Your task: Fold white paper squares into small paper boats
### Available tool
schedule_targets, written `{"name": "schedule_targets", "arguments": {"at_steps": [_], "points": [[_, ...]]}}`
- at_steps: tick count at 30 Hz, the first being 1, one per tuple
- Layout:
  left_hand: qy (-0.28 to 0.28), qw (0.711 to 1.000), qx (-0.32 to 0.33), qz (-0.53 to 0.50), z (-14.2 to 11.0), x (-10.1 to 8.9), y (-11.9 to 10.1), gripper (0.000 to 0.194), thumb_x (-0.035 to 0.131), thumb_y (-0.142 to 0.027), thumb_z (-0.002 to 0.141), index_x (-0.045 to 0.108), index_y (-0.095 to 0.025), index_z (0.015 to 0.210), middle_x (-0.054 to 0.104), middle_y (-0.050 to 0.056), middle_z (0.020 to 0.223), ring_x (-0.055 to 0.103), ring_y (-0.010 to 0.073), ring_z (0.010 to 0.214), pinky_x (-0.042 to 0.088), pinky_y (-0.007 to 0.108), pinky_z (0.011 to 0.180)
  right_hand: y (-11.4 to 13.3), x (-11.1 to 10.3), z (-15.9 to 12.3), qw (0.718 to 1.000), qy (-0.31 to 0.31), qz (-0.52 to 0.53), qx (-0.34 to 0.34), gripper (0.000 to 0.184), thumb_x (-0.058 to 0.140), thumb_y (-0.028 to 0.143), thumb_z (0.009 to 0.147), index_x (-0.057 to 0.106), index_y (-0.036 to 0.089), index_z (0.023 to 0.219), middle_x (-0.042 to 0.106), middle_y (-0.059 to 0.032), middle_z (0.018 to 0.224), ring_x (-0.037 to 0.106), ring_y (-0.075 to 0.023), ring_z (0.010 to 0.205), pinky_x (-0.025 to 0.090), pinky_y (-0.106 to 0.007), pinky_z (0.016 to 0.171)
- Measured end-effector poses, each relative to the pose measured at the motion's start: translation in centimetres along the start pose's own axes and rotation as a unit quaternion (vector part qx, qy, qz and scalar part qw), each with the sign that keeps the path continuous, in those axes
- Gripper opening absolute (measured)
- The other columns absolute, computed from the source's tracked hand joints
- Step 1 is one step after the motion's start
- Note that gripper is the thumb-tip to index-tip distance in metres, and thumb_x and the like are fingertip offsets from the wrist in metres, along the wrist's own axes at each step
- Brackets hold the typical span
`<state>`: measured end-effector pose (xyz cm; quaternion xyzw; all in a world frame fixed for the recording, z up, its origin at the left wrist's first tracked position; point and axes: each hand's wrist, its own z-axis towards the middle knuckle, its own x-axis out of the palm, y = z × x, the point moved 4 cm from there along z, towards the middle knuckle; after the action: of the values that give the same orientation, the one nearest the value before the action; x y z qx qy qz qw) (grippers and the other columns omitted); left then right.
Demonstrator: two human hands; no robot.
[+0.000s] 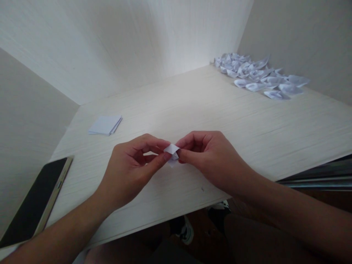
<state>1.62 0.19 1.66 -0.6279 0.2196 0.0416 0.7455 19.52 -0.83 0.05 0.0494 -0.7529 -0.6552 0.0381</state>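
Note:
A small piece of folded white paper (172,149) is held above the near part of the pale table. My left hand (132,165) pinches its left side between thumb and fingers. On the opposite side, my right hand (209,152) grips it the same way, fingertips almost meeting those of the left. The paper's upper part comes to a point, and a smaller flap shows below it; the fingers hide its side edges. Beyond my left hand lies a short stack of square white paper sheets (105,124).
Many folded white paper boats (255,73) are heaped at the back right against the wall. A dark-screened phone (33,198) lies at the left edge. The pale wooden table (176,102) is bounded by walls behind and on both sides. Shoes (185,231) show below its front edge.

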Motion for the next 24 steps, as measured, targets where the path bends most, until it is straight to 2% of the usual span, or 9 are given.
{"name": "schedule_targets", "arguments": {"at_steps": [4,9,11,16,18,24], "points": [[-0.016,1.000,-0.018,-0.004,0.0,0.0,0.1,0.012,0.088,-0.027,0.080,0.085,-0.021,0.090,0.081,0.005,0.086,0.074,0.0171,0.077,0.060,0.022,0.066,-0.2,0.2,0.0,1.000,-0.021,-0.009,-0.019,0.002,0.079,0.019,0.077,0.078,0.018,0.076,0.076,-0.0019,0.070,0.066,-0.0147,0.065,0.048,-0.027,0.059],[-0.060,0.997,-0.035,-0.031,-0.2,-0.1,0.1,0.018,0.094,-0.015,0.069,0.085,-0.021,0.083,0.080,0.003,0.077,0.073,0.0157,0.066,0.058,0.020,0.059,0.2,0.6,-0.6,0.989,-0.047,-0.089,-0.105,0.003,0.077,0.022,0.083,0.078,0.020,0.081,0.079,-0.0027,0.075,0.071,-0.0180,0.067,0.051,-0.030,0.062],[-0.077,0.996,-0.034,-0.036,-0.3,-0.2,-0.1,0.021,0.094,-0.010,0.067,0.085,-0.021,0.083,0.079,0.002,0.074,0.072,0.0151,0.063,0.057,0.019,0.057,0.8,0.7,-1.0,0.975,-0.065,-0.151,-0.149,0.004,0.075,0.022,0.085,0.078,0.021,0.082,0.079,-0.0022,0.077,0.072,-0.0187,0.070,0.052,-0.032,0.066],[-0.145,0.989,-0.001,-0.020,-0.7,-0.3,-0.7,0.022,0.093,-0.008,0.068,0.084,-0.024,0.079,0.079,-0.001,0.073,0.072,0.0144,0.064,0.057,0.018,0.058,1.9,1.3,-1.5,0.920,-0.112,-0.286,-0.245,0.008,0.072,0.025,0.090,0.077,0.023,0.084,0.080,-0.0029,0.085,0.072,-0.0206,0.078,0.051,-0.034,0.072],[-0.160,0.987,0.003,-0.017,-0.7,-0.3,-0.9,0.021,0.091,-0.007,0.069,0.084,-0.025,0.078,0.079,-0.002,0.074,0.073,0.0142,0.067,0.058,0.018,0.059,2.0,1.5,-1.4,0.912,-0.116,-0.296,-0.258,0.008,0.072,0.025,0.090,0.077,0.022,0.085,0.079,-0.0026,0.084,0.072,-0.0195,0.077,0.050,-0.033,0.072],[-0.175,0.984,-0.018,-0.040,-0.4,-0.1,-1.2,0.019,0.089,-0.007,0.073,0.083,-0.025,0.078,0.080,-0.002,0.077,0.074,0.0149,0.071,0.059,0.020,0.064,1.9,1.5,-0.8,0.916,-0.138,-0.285,-0.247,0.011,0.072,0.028,0.091,0.076,0.022,0.082,0.077,-0.0027,0.080,0.068,-0.0186,0.072,0.047,-0.033,0.070]]}}
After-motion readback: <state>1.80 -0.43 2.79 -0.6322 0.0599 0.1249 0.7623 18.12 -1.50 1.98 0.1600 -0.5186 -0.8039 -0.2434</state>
